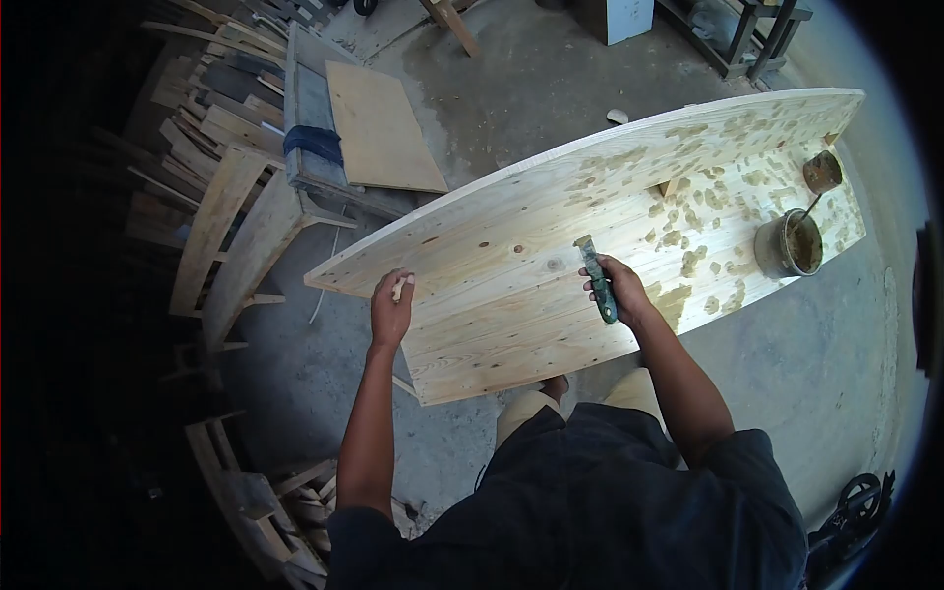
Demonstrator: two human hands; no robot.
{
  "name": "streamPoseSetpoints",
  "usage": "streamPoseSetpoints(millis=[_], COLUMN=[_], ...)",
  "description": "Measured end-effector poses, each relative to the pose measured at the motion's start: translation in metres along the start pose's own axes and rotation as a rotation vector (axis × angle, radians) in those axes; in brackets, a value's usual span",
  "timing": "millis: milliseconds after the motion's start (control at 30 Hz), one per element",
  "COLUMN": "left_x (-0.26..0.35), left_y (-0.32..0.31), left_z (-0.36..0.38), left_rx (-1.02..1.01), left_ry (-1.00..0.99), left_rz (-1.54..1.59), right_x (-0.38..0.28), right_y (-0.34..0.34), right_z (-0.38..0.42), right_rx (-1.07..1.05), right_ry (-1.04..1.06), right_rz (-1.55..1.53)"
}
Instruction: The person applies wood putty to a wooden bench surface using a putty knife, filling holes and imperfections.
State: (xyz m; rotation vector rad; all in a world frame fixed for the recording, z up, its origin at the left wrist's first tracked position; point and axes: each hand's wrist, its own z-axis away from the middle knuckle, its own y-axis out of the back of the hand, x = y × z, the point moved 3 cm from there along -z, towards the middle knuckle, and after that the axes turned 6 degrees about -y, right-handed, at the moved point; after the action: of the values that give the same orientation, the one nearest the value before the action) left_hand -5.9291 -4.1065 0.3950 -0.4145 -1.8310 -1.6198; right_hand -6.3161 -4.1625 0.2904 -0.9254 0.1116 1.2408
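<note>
1. Concrete floor [492, 116] around wooden panel [472, 339], mid-frame.
2. Right hand [625, 283]: grip closed round scraper [593, 267], centre; left hand [391, 310] pinches small pale piece [398, 287], left of centre.
3. Pot [773, 252], right, sits near panel's lower edge; arm bump could spill it.

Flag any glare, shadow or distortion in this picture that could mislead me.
Head view: wide-angle distortion bends the outer parts, so don't trust the curve of the wooden panel. Head view: bright light washes out the panel around the right hand. Head view: the far left sinks into black, hiding detail beyond the stacked wood. Head view: the left hand's small pale item is too small to identify.
</note>
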Motion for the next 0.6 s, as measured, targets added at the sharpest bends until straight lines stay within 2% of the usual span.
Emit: streamPoseSetpoints(millis=[33,167,233,300,333,367,433,500,567,600], left_x=[0.012,0.038,0.026,-0.008,0.035,0.035,0.023,0.016,0.012,0.011], left_y=[0.000,-0.033,-0.061,-0.097,-0.093,-0.097,-0.103,-0.106,-0.108,-0.108], left_z=[-0.034,-0.158,-0.182,-0.201,-0.181,-0.185,-0.188,-0.192,-0.193,-0.193], left_rx=[0.001,-0.057,-0.068,-0.045,-0.120,-0.149,-0.149,-0.183,-0.172,-0.181], left_ry=[-0.136,-0.319,-0.389,-0.201,0.123,0.093,0.075,0.073,0.079,0.081], left_rz=[-0.062,-0.156,-0.235,-0.273,-0.491,-0.517,-0.466,-0.464,-0.454,-0.476], right_x=[0.006,0.026,0.036,0.036,0.031,0.028,0.027,0.024,0.029,0.033], right_y=[-0.011,-0.050,-0.064,-0.076,-0.084,-0.092,-0.101,-0.113,-0.123,-0.125], right_z=[-0.005,-0.028,-0.047,-0.067,-0.072,-0.074,-0.088,-0.101,-0.114,-0.123], right_rx=[0.022,0.177,0.256,0.340,0.450,0.570,0.572,0.613,0.554,0.594], right_ry=[0.042,0.086,0.177,0.264,0.531,0.785,0.792,0.902,0.855,0.926], right_rz=[-0.050,-0.018,0.028,0.070,0.216,0.368,0.308,0.315,0.171,0.218])
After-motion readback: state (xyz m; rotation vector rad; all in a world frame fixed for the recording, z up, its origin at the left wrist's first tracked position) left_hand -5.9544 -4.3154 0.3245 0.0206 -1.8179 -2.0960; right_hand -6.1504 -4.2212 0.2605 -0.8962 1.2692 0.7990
